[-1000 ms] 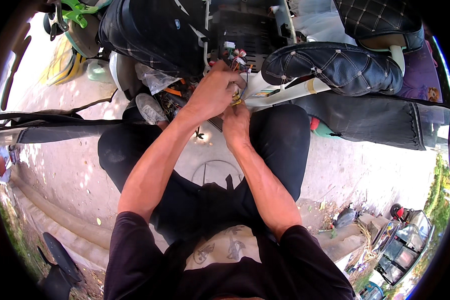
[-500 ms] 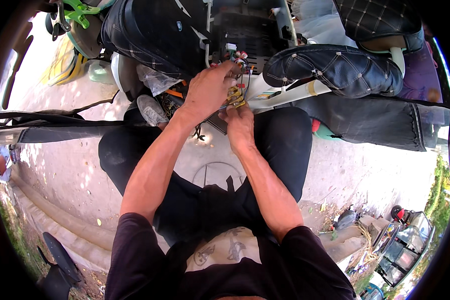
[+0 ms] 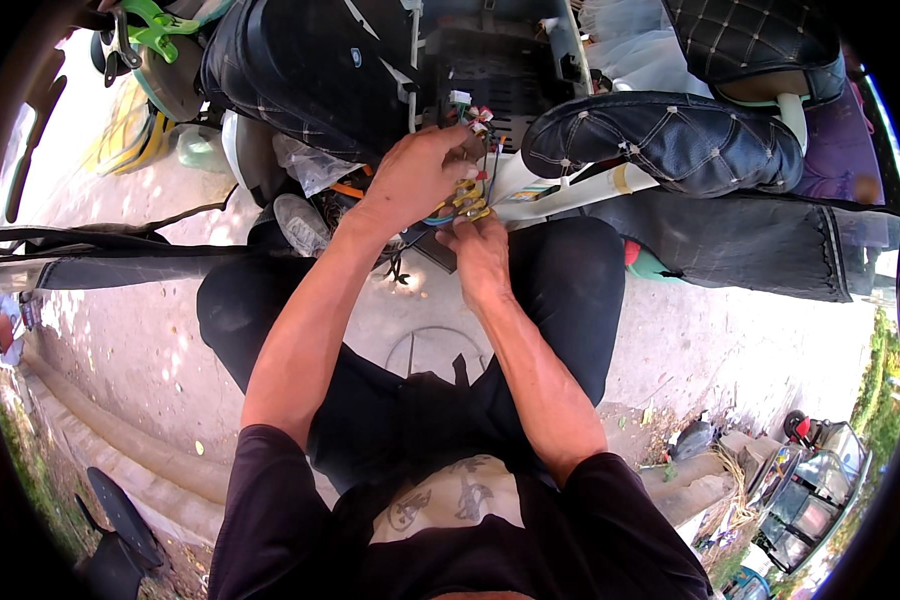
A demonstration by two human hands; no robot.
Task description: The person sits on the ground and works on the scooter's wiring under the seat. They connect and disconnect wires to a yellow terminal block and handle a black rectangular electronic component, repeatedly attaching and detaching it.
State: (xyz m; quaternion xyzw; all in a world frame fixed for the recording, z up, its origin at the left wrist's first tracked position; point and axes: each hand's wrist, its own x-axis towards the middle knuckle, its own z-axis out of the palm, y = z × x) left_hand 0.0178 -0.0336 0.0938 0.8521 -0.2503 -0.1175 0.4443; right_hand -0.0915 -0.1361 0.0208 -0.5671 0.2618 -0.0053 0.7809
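My left hand (image 3: 420, 175) reaches over a bundle of coloured wires and connectors (image 3: 477, 118), its fingers curled at small yellow and red parts (image 3: 470, 197). Just below, my right hand (image 3: 480, 252) pinches at the lower end of those yellow parts, though the exact piece in its fingers is partly hidden. The wires come out of an open black battery-box tray (image 3: 480, 60) framed by white tubing (image 3: 630, 178) on a vehicle. A dark flat part (image 3: 432, 248) lies under my right hand, with loose black wire ends hanging beside it.
Black quilted pads (image 3: 670, 140) flank the tray, along with a large black seat (image 3: 290, 70), a clear plastic bag (image 3: 310, 160) and green clamps (image 3: 155, 30). A dark cloth strip (image 3: 720, 250) crosses at right. My knees are bent over concrete paving (image 3: 730, 350); clutter lies behind at lower right.
Both hands have shifted slightly. My right hand is a little lower and further right, and my left fingers have moved off the yellow parts somewhat, showing more of them.
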